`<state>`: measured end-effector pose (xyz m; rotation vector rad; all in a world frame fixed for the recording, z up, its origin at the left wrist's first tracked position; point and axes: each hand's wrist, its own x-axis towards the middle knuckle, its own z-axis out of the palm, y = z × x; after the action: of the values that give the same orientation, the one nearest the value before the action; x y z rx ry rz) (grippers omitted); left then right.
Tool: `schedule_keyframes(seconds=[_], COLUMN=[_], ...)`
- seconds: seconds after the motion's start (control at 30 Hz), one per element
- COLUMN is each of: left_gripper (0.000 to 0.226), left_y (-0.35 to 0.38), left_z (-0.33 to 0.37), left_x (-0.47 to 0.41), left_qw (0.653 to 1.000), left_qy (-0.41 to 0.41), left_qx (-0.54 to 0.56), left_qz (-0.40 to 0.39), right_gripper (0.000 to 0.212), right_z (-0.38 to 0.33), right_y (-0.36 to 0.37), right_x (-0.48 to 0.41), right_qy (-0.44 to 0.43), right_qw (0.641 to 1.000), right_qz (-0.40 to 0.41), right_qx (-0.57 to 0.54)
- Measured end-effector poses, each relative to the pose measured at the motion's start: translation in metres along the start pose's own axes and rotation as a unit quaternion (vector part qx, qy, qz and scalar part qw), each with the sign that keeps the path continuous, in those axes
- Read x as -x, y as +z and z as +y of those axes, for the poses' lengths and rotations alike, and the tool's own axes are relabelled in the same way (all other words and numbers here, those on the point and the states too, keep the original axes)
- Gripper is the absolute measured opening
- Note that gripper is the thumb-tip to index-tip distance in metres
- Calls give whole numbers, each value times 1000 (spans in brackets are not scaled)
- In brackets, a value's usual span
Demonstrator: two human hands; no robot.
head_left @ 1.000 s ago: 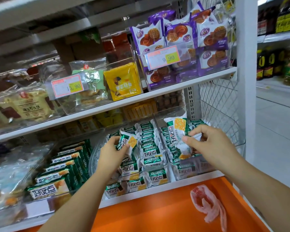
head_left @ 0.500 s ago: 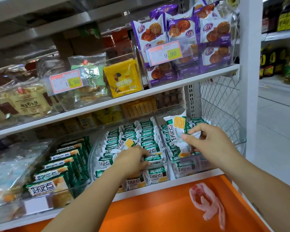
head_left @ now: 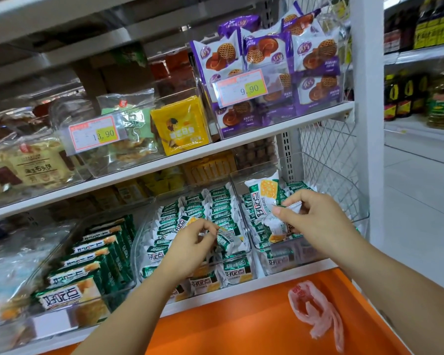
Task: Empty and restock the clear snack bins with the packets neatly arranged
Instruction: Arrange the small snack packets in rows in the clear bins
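My left hand [head_left: 190, 242], low in the middle of the frame, has its fingers curled and pinches one small green packet [head_left: 228, 239] just above the middle clear bin [head_left: 138, 242], which is full of the same packets. My right hand [head_left: 315, 221], right of the middle, pinches a few packets [head_left: 264, 196] over the right bin [head_left: 292, 260]. A pink bag [head_left: 315, 311] lies on the orange top [head_left: 228, 329] at lower right.

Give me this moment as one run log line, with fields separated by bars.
left hand: pinches green packet over middle bin | right hand: holds upright packet in right bin | stage: restocking
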<state>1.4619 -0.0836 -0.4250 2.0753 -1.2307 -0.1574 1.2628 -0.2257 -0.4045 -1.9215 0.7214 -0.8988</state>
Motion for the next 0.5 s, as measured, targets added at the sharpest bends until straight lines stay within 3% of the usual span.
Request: schedule_keyframes(seconds=[0.23, 0.3, 0.4, 0.5], left_gripper=[20, 33, 73, 80], left_y=[11, 10, 3, -5], left_z=[-1, 4, 12, 9], left_x=[-7, -9, -13, -22], left_qw=[997, 996, 993, 973], left_qy=[13, 18, -14, -49], left_qx=[-3, 7, 69, 203], left_qz=[77, 90, 97, 100], right_gripper=[16, 16, 15, 16], right_z=[-1, -1, 0, 0], right_y=[3, 3, 2, 0], right_x=[0, 0, 0, -1], right_qy=[4, 2, -3, -2], right_qw=[1000, 1000, 1000, 1000], right_qz=[-10, -10, -7, -6], right_qx=[-8, -5, -4, 1])
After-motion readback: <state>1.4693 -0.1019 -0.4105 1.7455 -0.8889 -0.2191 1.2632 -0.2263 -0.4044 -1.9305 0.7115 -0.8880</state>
